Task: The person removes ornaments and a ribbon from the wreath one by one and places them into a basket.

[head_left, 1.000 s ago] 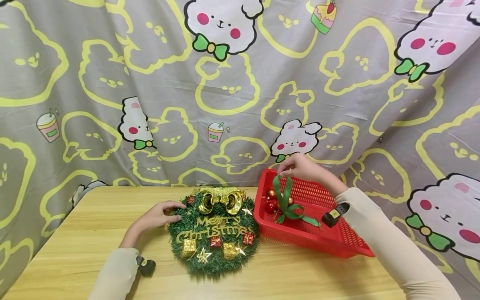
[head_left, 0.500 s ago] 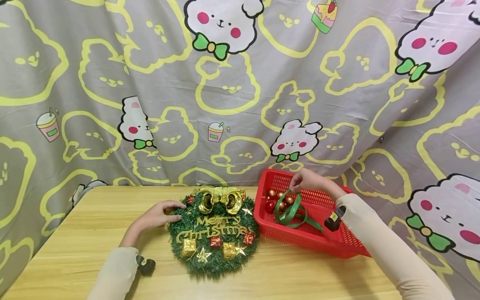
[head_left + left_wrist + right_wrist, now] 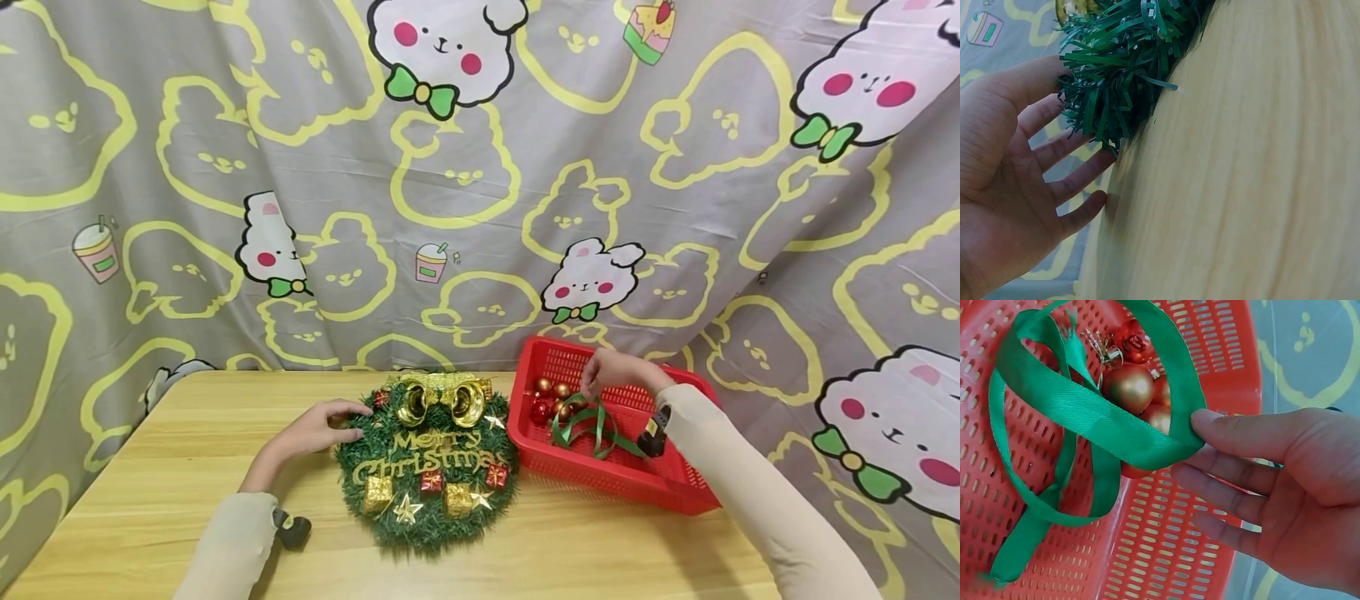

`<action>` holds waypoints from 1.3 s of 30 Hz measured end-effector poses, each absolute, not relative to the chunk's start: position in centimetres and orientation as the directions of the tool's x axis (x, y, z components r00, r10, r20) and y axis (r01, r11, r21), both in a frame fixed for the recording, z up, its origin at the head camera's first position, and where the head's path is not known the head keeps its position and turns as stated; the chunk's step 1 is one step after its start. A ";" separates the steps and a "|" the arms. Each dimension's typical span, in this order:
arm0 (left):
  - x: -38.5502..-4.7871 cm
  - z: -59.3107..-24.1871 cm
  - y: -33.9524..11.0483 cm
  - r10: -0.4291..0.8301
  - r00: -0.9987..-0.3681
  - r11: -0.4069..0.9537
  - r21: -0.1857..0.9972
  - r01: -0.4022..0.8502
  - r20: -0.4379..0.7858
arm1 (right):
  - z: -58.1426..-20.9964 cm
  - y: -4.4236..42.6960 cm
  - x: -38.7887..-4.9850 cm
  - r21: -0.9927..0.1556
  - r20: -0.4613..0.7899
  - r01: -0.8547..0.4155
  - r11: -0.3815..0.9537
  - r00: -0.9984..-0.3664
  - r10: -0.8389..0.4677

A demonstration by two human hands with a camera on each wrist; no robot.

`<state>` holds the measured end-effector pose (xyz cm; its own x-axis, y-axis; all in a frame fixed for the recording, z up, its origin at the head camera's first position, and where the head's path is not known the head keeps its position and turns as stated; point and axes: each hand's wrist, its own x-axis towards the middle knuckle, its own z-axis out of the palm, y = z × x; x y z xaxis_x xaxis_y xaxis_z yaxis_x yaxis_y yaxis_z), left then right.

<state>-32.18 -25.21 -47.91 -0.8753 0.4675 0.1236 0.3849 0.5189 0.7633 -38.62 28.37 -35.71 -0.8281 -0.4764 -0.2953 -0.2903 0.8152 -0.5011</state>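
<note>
A green Christmas wreath with gold bells, stars, small gift boxes and "Merry Christmas" lettering lies on the table. At its left edge my left hand rests against the tinsel, fingers loosely extended. My right hand is low over the red basket. Between thumb and fingertips it pinches a green ribbon, which hangs in loops inside the basket. Several gold and red bauble ornaments sit in the basket behind the ribbon, partly hidden by it.
The perforated red basket stands right of the wreath, close to its edge. Wooden table surface extends left and in front of the wreath. A grey patterned curtain hangs behind the table and along its sides.
My right hand has come down toward the basket with the ribbon, whose loops have sunk and spread inside. The basket has shifted slightly. My left hand stays at the wreath.
</note>
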 end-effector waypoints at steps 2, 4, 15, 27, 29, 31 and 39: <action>-32.2 -47.9 -25.2 0.469 -0.875 0.520 0.762 0.386 0.124 | -35.8 28.4 -38.8 -0.491 -0.310 -0.293 0.820 -0.821 -0.479; -32.3 -48.0 -25.2 0.469 -0.874 0.521 0.760 0.390 0.127 | -36.0 28.4 -39.0 -0.477 -0.328 -0.290 0.829 -0.817 -0.474; -32.3 -47.9 -25.1 0.470 -0.873 0.519 0.760 0.391 0.128 | -37.3 28.5 -39.5 -0.357 -0.415 -0.232 0.905 -0.828 -0.376; -32.3 -48.0 -25.3 0.483 -0.865 0.508 0.760 0.406 0.139 | -37.8 28.6 -39.2 -0.254 -0.409 -0.299 0.920 -0.828 -0.382; -32.3 -48.0 -25.3 0.482 -0.865 0.509 0.759 0.405 0.138 | -37.8 28.6 -39.0 -0.258 -0.410 -0.283 0.924 -0.833 -0.370; -32.3 -48.0 -25.3 0.482 -0.866 0.510 0.760 0.404 0.136 | -37.9 28.6 -38.9 -0.270 -0.412 -0.269 0.925 -0.835 -0.363; -32.2 -48.1 -25.3 0.471 -0.872 0.519 0.759 0.394 0.131 | -38.1 28.8 -39.0 -0.294 -0.419 -0.241 0.925 -0.837 -0.352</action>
<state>-32.24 -25.26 -48.06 -0.8724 0.4708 0.1315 0.3943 0.5187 0.7586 -38.97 28.82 -38.12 -0.8370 -0.3516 -0.4192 -0.2412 0.9248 -0.2941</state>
